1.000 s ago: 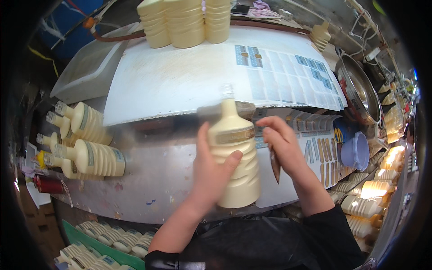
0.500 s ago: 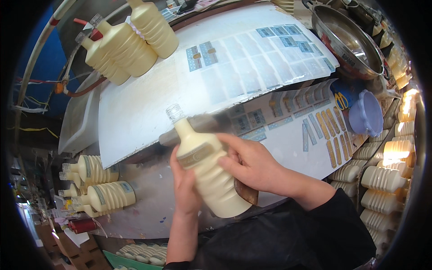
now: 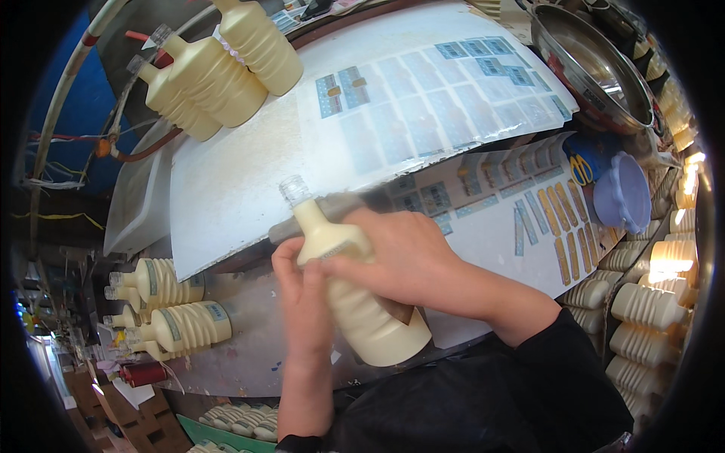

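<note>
A cream-coloured ribbed bottle [image 3: 377,332] with a clear threaded neck leans in front of me, neck up and to the left. My left hand [image 3: 303,302] is wrapped round its left side, thumb on the shoulder. Across the shoulder lies my right hand [image 3: 404,257], its thumb pressed on a greyish label [image 3: 337,251], mostly covered by the hand. A flat brown piece [image 3: 398,309], like a scraper, juts out below the right palm and seems held by its hidden fingers. Behind the bottle's neck sits a blurred grey roll-like thing [image 3: 283,229].
On the white board [image 3: 234,181] are rows of blue labels [image 3: 483,66]. More blue and gold strips [image 3: 563,219] lie on the lower sheet. Similar bottles [image 3: 226,83] stand back left; others [image 3: 192,330] lie left. A metal basin [image 3: 559,30] and purple bucket [image 3: 623,192] are at right.
My right hand has slid up and left across the bottle's shoulder, now covering most of the label. My left hand keeps its hold, and the bottle has barely shifted.
</note>
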`<state>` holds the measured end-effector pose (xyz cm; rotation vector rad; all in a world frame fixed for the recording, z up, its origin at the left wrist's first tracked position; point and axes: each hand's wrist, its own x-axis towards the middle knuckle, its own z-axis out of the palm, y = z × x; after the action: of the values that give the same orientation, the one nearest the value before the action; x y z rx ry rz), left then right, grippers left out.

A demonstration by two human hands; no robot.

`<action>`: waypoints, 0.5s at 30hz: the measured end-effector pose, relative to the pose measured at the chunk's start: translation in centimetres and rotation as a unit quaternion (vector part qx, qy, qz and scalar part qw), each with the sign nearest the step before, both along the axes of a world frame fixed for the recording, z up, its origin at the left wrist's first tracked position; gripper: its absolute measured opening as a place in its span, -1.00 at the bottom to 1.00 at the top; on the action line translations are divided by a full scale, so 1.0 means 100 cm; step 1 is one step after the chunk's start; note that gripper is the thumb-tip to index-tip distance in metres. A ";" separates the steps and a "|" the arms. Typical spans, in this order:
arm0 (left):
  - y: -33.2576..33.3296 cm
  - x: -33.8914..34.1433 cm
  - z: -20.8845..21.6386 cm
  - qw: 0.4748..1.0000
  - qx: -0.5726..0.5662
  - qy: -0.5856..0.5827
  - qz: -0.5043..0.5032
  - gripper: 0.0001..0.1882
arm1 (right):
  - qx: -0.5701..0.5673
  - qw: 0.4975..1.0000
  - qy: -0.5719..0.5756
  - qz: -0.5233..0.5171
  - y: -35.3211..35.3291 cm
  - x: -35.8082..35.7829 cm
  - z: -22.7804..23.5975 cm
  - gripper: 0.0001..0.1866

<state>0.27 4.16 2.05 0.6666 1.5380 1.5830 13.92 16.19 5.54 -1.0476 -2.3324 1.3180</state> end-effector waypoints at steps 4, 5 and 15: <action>0.002 0.002 0.002 1.000 0.007 0.002 0.010 -0.69 | 0.001 0.998 0.052 -0.021 -0.004 0.000 -0.006 -0.42; 0.004 0.002 0.003 1.000 0.004 -0.003 0.010 -0.70 | -0.004 0.997 0.069 -0.027 -0.005 0.000 -0.008 -0.44; 0.006 0.003 -0.002 0.993 -0.079 0.077 0.036 -0.67 | -0.107 0.981 0.160 -0.017 -0.001 0.007 -0.022 -0.55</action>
<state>0.55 4.72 1.83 0.6631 1.7999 1.4711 14.60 16.10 3.32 -0.8523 -1.9648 1.6177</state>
